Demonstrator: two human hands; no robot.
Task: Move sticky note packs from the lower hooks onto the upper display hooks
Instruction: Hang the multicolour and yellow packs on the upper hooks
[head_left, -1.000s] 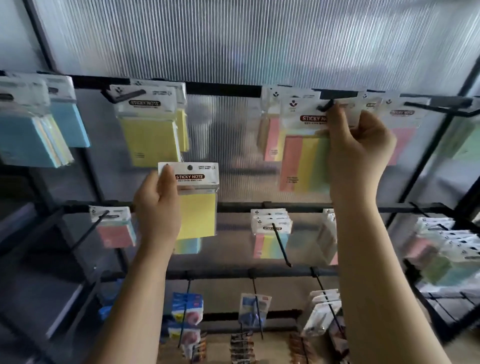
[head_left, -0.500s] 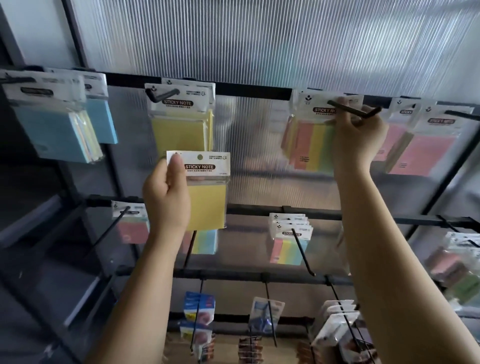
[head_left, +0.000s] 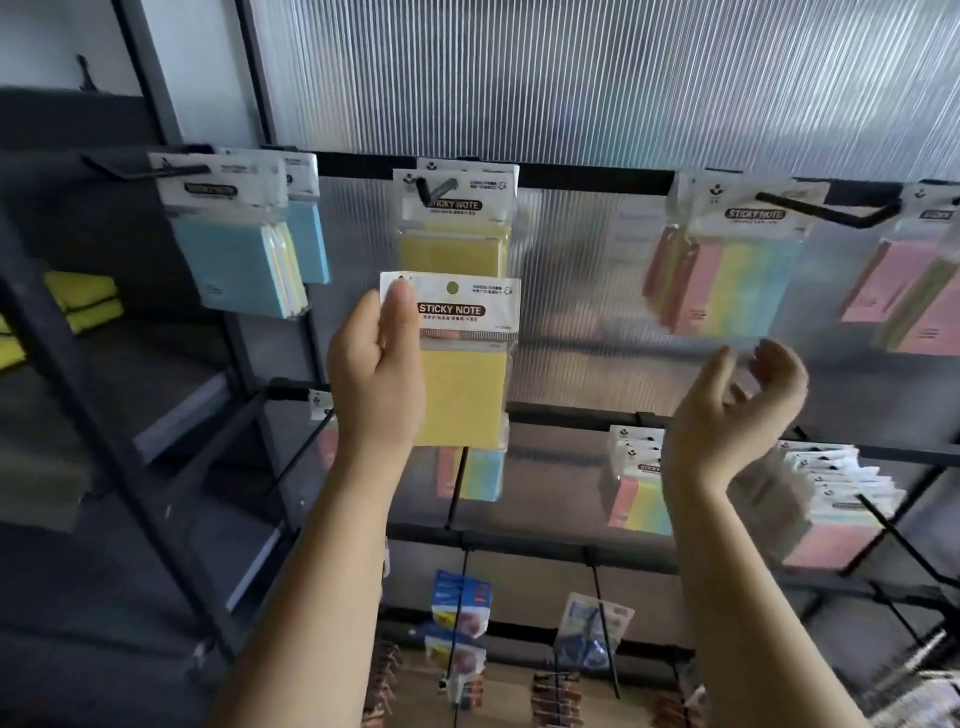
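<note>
— What does the left hand (head_left: 376, 374) have?

— It grips a yellow sticky note pack (head_left: 457, 358) by its left edge, thumb lying up the front of the white header card. The pack sits in a clear sleeve; the card carries a dark oval label reading "STICKY NOTE", with a round hang hole above it and small print too fine to read. Below the card is a plain yellow block of notes.

— Where is the pack?

— Held upright in the air, just below the upper hook (head_left: 434, 188), which already carries hanging yellow packs (head_left: 452, 244) of the same kind. The held pack overlaps their lower edge in the view; whether they touch cannot be told.

— And the right hand (head_left: 737, 410)?

— It holds nothing. Its fingers are loosely curled and it hovers beneath the striped multicolour packs (head_left: 732, 280) hanging on the next upper hook (head_left: 826, 210), apart from them.

— What else hangs there?

— Blue packs (head_left: 244, 260) on the upper rail to the left, pink packs (head_left: 914, 301) at the far right. On the lower hooks, striped packs (head_left: 636, 488) partly hidden behind the right forearm, and a blue-and-pink pack (head_left: 478, 473) showing under the held one.
</note>
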